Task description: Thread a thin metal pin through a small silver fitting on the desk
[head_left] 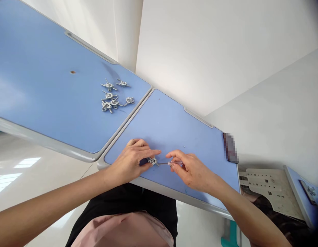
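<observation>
Near the front edge of the desk, my left hand (pixel 135 158) holds a small silver metal valve (pixel 153 161) with thin pipe stubs between thumb and fingers. A screwdriver (pixel 175 163) with a clear pinkish handle is in my right hand (pixel 191 167), pinched by thumb and fingers. Its thin shaft points left and its tip reaches the right side of the valve; whether it touches a screw is too small to tell. My left fingers hide part of the valve.
Several similar metal valves (pixel 114 99) lie grouped on the left blue desk (pixel 50 96), across a narrow seam from the right blue desk (pixel 200 145). A blurred dark object (pixel 230 148) rests at the right desk's far right edge. A white wall (pixel 212 51) stands behind.
</observation>
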A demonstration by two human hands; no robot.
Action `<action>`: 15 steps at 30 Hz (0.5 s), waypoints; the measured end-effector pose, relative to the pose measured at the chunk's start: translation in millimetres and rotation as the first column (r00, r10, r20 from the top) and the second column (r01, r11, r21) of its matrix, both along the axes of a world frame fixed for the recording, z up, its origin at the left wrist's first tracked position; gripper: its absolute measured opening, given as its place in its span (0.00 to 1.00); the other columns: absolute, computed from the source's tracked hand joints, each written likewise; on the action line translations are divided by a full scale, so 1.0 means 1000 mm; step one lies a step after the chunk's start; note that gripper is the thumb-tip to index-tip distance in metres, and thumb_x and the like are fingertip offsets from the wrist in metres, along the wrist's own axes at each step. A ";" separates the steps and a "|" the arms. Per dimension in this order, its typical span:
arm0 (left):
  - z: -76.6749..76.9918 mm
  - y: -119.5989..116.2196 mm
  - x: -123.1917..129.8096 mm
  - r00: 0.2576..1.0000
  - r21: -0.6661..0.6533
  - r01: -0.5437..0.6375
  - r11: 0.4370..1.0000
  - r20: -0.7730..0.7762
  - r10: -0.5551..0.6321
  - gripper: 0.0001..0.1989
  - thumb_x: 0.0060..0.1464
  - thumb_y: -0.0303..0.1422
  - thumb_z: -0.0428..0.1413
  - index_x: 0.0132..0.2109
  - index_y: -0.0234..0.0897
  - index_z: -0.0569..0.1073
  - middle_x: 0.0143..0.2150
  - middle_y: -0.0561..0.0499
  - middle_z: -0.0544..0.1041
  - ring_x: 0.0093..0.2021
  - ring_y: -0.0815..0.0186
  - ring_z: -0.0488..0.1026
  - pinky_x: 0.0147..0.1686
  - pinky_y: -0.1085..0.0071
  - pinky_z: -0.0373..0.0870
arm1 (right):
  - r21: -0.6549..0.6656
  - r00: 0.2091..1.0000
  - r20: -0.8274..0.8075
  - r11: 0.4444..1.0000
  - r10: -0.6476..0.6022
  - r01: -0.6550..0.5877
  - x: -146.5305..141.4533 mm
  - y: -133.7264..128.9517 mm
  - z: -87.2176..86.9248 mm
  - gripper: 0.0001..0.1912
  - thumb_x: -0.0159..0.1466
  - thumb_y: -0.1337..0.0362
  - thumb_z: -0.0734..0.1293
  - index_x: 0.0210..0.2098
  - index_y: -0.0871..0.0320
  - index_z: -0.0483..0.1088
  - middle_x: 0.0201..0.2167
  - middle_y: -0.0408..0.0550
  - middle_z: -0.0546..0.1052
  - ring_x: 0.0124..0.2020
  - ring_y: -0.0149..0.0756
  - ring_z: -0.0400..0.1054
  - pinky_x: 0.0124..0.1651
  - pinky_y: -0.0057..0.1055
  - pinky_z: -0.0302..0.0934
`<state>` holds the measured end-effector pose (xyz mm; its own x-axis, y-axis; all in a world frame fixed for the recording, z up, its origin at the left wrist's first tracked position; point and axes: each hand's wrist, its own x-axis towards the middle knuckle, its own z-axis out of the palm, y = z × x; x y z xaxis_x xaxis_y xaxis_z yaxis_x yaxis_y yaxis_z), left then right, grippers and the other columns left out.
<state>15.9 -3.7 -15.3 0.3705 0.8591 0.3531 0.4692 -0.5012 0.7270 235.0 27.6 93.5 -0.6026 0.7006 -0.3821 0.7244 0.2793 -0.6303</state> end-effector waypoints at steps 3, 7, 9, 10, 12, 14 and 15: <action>0.000 0.000 0.000 1.000 -0.001 0.000 1.000 0.009 0.000 0.19 0.56 0.24 0.59 0.54 0.42 0.74 0.32 0.54 0.77 0.40 0.64 0.67 0.50 0.61 0.59 | 0.058 0.999 0.008 0.997 0.049 -0.050 -0.001 0.004 0.001 0.07 0.68 0.68 0.59 0.42 0.56 0.67 0.23 0.37 0.70 0.19 0.25 0.54 0.25 0.24 0.50; 0.000 0.000 0.000 1.000 0.000 -0.001 1.000 0.004 0.001 0.18 0.57 0.24 0.59 0.53 0.41 0.75 0.31 0.53 0.76 0.39 0.64 0.67 0.50 0.61 0.59 | 0.123 0.994 -0.014 0.987 0.106 -0.104 -0.003 0.005 -0.001 0.06 0.68 0.68 0.58 0.40 0.56 0.66 0.21 0.35 0.65 0.19 0.25 0.52 0.25 0.24 0.49; 0.001 0.000 0.000 1.000 0.000 -0.002 1.000 0.000 0.002 0.17 0.57 0.24 0.58 0.53 0.41 0.75 0.31 0.53 0.76 0.39 0.63 0.67 0.49 0.61 0.59 | 0.149 0.991 -0.011 0.980 0.131 -0.128 -0.003 0.006 -0.002 0.06 0.68 0.68 0.58 0.40 0.55 0.66 0.22 0.35 0.66 0.19 0.26 0.53 0.25 0.24 0.49; 0.001 0.000 0.000 1.000 -0.001 -0.001 1.000 0.000 0.001 0.17 0.57 0.24 0.58 0.53 0.41 0.75 0.31 0.53 0.76 0.39 0.63 0.67 0.50 0.61 0.59 | 0.162 0.990 -0.006 0.977 0.139 -0.137 -0.003 0.006 -0.003 0.05 0.67 0.69 0.58 0.39 0.55 0.65 0.23 0.36 0.67 0.20 0.26 0.53 0.26 0.24 0.49; 0.001 0.000 0.000 1.000 -0.003 0.003 1.000 0.003 -0.003 0.17 0.57 0.25 0.58 0.53 0.41 0.75 0.31 0.53 0.76 0.39 0.64 0.67 0.50 0.61 0.59 | 0.183 0.989 0.007 0.972 0.151 -0.150 -0.003 0.006 -0.004 0.05 0.67 0.69 0.59 0.39 0.55 0.65 0.23 0.37 0.67 0.21 0.27 0.54 0.26 0.25 0.50; 0.001 0.001 0.000 1.000 -0.002 0.005 1.000 0.006 -0.005 0.17 0.57 0.24 0.58 0.53 0.41 0.75 0.31 0.53 0.76 0.39 0.64 0.68 0.51 0.61 0.59 | 0.190 0.987 0.012 0.969 0.159 -0.158 -0.003 0.006 -0.005 0.05 0.67 0.69 0.59 0.39 0.55 0.65 0.23 0.36 0.67 0.21 0.27 0.55 0.26 0.25 0.50; 0.001 0.001 0.000 1.000 0.001 0.004 1.000 0.007 -0.004 0.17 0.56 0.24 0.58 0.53 0.40 0.75 0.31 0.53 0.76 0.39 0.64 0.68 0.51 0.61 0.59 | 0.191 0.987 0.011 0.968 0.162 -0.161 -0.002 0.006 -0.005 0.05 0.67 0.69 0.59 0.39 0.55 0.65 0.23 0.36 0.67 0.20 0.27 0.54 0.26 0.25 0.50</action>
<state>16.3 -2.9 -14.2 0.3715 0.8571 0.3569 0.4617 -0.5041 0.7299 232.6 33.8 89.0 -0.7154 0.6533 -0.2478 0.6568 0.5079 -0.5574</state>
